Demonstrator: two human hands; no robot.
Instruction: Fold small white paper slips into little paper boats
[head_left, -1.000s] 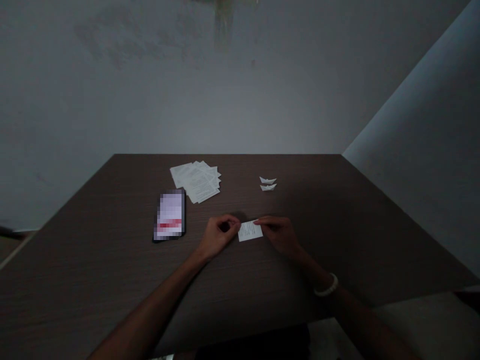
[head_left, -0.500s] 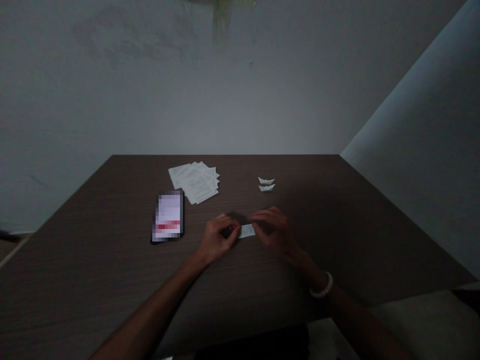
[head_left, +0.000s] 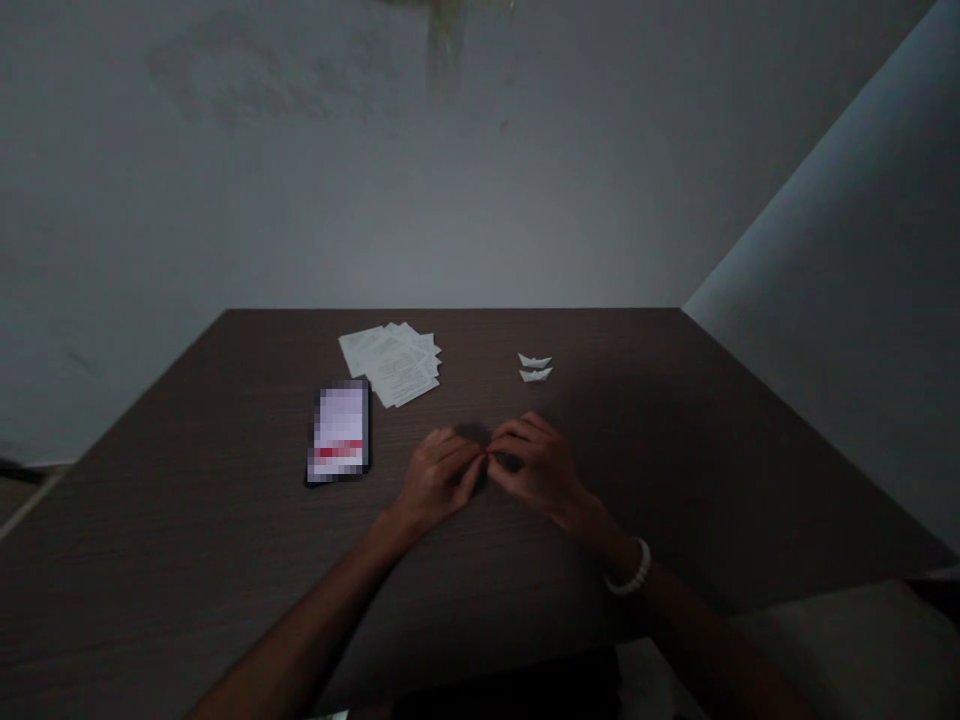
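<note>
My left hand (head_left: 438, 476) and my right hand (head_left: 541, 468) meet fingertip to fingertip low over the middle of the table. Both are closed in a pinch. The small printed paper strip that showed between them a moment earlier is now covered by the fingers, so its shape cannot be made out. Beyond my right hand lie two small folded paper boats, a far one (head_left: 535, 361) and a near one (head_left: 535, 376), side by side. A white beaded bracelet (head_left: 636, 572) circles my right wrist.
A fanned pile of printed paper sheets (head_left: 390, 366) lies at the back left. In front of it a phone (head_left: 339, 432) rests with its screen lit and blurred out. The dark wooden table (head_left: 187, 480) reaches back to a grey wall (head_left: 570, 200).
My right hand has moved left until its fingertips touch those of my left hand. The paper strip between them has gone out of sight behind the fingers.
</note>
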